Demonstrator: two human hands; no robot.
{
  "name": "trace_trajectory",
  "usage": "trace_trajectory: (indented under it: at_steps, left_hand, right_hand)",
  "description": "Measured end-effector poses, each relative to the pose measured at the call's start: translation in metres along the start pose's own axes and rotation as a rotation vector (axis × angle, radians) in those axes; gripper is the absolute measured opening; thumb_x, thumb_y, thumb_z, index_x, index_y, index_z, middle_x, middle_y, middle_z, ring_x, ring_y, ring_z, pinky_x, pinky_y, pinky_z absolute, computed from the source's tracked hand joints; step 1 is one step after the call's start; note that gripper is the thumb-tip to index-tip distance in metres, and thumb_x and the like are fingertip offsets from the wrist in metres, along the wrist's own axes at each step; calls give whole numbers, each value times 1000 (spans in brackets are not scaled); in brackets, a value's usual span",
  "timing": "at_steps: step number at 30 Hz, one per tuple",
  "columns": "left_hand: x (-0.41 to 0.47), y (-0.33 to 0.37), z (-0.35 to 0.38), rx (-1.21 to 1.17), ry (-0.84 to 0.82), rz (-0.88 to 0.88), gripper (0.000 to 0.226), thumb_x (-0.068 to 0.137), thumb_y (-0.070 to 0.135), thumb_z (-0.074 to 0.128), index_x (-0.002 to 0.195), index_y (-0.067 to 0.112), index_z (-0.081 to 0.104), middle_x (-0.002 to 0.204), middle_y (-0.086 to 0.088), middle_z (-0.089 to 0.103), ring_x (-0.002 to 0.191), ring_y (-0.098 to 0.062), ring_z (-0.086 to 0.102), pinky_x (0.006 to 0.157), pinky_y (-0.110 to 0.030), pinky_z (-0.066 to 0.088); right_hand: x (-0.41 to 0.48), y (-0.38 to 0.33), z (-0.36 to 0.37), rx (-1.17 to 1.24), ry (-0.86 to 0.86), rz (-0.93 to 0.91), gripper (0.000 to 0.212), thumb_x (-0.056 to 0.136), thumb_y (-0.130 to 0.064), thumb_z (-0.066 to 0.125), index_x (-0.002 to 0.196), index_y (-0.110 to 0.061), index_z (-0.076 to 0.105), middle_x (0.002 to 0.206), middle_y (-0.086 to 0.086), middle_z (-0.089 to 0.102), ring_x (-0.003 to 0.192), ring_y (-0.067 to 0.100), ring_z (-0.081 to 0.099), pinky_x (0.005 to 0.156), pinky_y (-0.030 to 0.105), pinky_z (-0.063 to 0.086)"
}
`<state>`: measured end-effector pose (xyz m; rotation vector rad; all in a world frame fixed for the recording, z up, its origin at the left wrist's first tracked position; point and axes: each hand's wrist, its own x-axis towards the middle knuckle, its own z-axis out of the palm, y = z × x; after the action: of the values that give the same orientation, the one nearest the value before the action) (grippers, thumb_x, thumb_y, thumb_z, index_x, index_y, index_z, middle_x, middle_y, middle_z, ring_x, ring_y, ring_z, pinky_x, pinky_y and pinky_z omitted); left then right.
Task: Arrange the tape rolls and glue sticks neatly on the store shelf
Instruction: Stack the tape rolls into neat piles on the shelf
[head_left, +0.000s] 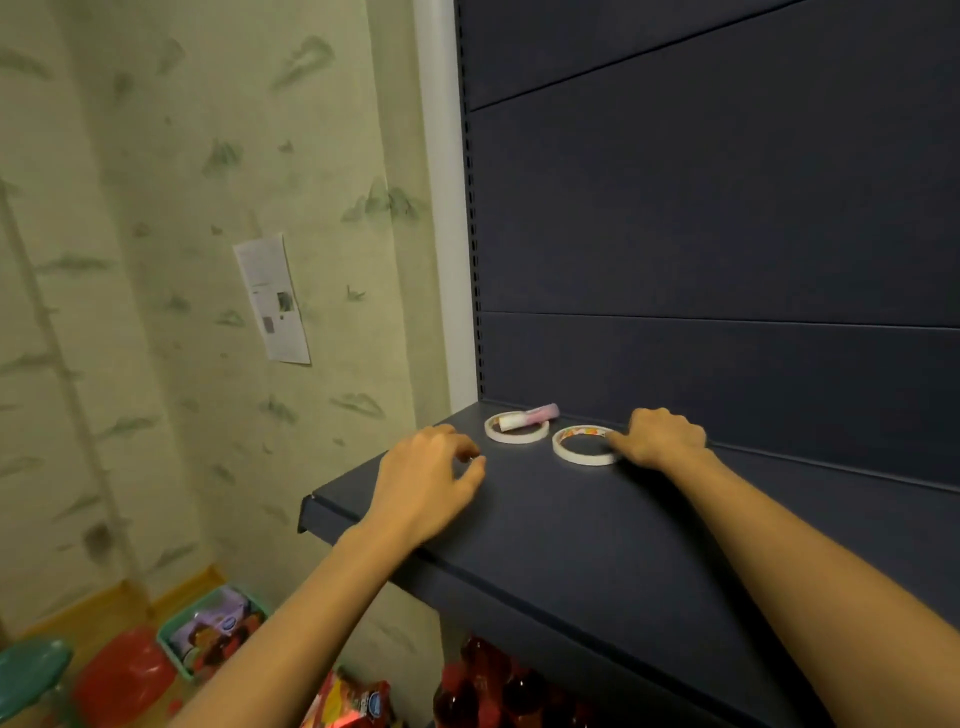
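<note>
Two thin white tape rolls lie flat near the back left corner of the dark blue shelf (597, 525). A pink and white glue stick (530, 415) lies across the left tape roll (514, 434). My right hand (662, 435) rests knuckles up beside the right tape roll (584, 451), fingertips touching its right rim. My left hand (431, 480) hovers over the shelf's left part, fingers curled with thumb and forefinger close together; I cannot make out anything between them.
The shelf's left end (311, 512) overhangs a papered wall with a paper notice (272, 299). Below on the floor stand a green basket of packets (213, 631), a red bag (122, 675) and a teal stool (31, 670). Red packaged goods (483, 686) sit under the shelf.
</note>
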<state>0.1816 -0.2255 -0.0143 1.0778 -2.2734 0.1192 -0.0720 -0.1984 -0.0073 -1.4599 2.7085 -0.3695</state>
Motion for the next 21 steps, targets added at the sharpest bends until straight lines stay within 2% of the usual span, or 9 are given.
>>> trace_trajectory:
  at_steps: [3,6,8,10,12,14,17,21]
  left_hand:
    - [27,-11,16,-22,-7,53,26,91,36,48,102,24,69,104,5,65,92,-15,58,69,-26,42]
    - [59,-20,32,-73,-12,97,26,91,36,50,104,23,69,104,5,65,91,-16,58,69,-25,40]
    - [84,-24,43,-100,-46,144,25,91,33,51,104,22,69,103,3,65,88,-17,58,70,-28,44]
    - [112,-27,55,-103,-95,205,23,90,29,51,102,21,70,103,1,66,91,-19,60,71,-31,44]
    - [137,-29,66,-77,-149,233,23,89,29,51,101,22,69,106,0,67,97,-22,61,73,-31,44]
    - [161,-29,80,-73,-239,250,25,90,35,51,101,21,69,106,0,68,99,-23,61,77,-32,48]
    - [181,-23,103,-138,-408,252,36,88,50,51,98,20,67,100,-1,67,96,-24,61,77,-34,47]
    - [189,-14,123,-152,-522,296,31,87,45,55,94,16,65,95,-3,64,87,-24,57,73,-32,43]
  right_hand:
    - [19,-8,3,-63,-48,10,38,89,-48,52,103,-14,58,90,2,55,94,22,58,73,31,40]
    - [33,-8,0,-28,-115,17,24,91,-36,54,84,-14,57,72,0,60,68,14,62,68,29,47]
    - [33,-5,-4,5,-129,27,25,92,-34,55,75,-15,56,67,0,61,58,12,60,67,28,49]
    - [28,1,-8,32,-100,58,26,92,-36,55,79,-13,60,71,1,63,60,14,61,69,30,51]
    - [19,5,-13,28,-47,90,30,92,-37,55,91,-9,66,81,6,67,70,17,63,69,31,51]
    - [9,9,-17,28,14,146,33,91,-39,55,96,-9,67,90,8,69,79,20,65,68,31,49]
    - [-10,13,-18,42,95,216,29,91,-38,55,95,-11,66,88,6,67,79,21,63,67,32,48]
    - [-36,17,-14,102,164,283,20,90,-34,57,89,-14,62,85,5,68,77,19,64,73,34,54]
